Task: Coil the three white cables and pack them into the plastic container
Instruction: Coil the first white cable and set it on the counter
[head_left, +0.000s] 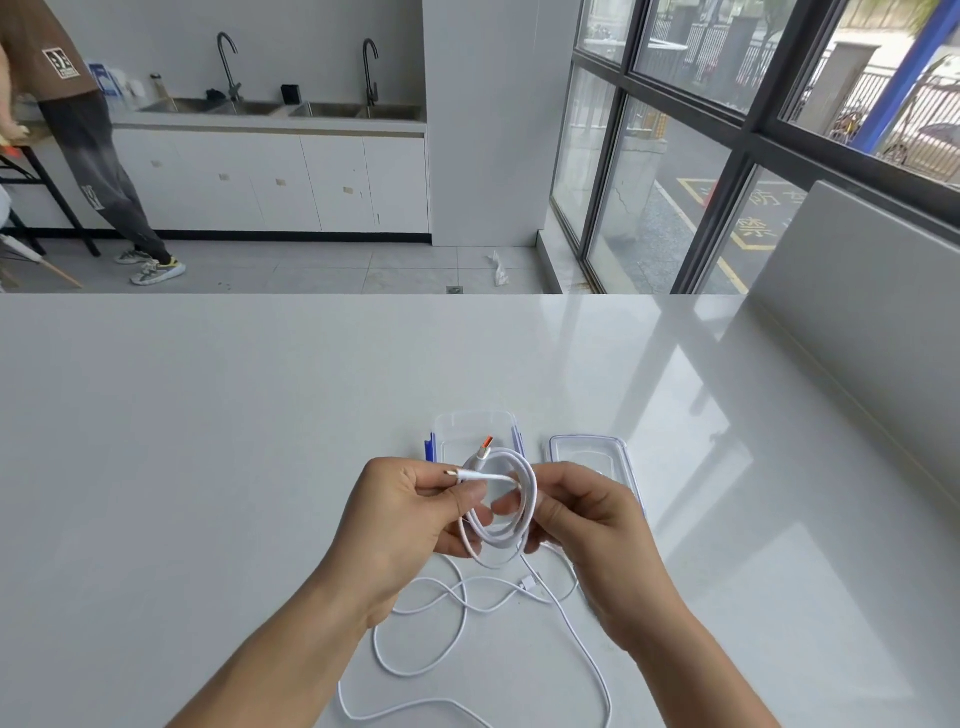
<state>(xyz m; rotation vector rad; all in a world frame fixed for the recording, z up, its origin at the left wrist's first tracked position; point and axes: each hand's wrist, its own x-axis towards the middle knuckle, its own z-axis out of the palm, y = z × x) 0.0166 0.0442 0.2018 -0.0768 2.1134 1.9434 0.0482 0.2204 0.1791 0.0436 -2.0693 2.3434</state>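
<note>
Coil of white cable being held up between both hands, just in front of and above the open plastic container, already wound into several loops. Left hand pinching the small connector end between thumb and forefinger, fingers closed narrow on the cable. Right hand gripping the opposite side of the loops, fingers curled in on them, thumb tip pressing near the crossing strand. Orange-tipped plug sticking up out of the top of the coil, over the container's mouth. Lying loose on the white table below the wrists, tangled together: remaining white cable, apparently the two others, though not possible to separate them by eye. Resting flat just right of the container, partly behind the right hand: clear lid. Judging the step in hand as finishing this first coil: tucking the free end through or around the loops so as to keep them from springing open. Worth keeping the loops even and no wider than the container's inside, holding the bundle firmly with the right hand while wrapping with the left, and avoiding sharp bends at either connector. Worth laying the coil flat against one end of the container, leaving room for two more. Risk, most likely, of loops slackening on release if the end is not secured.
</note>
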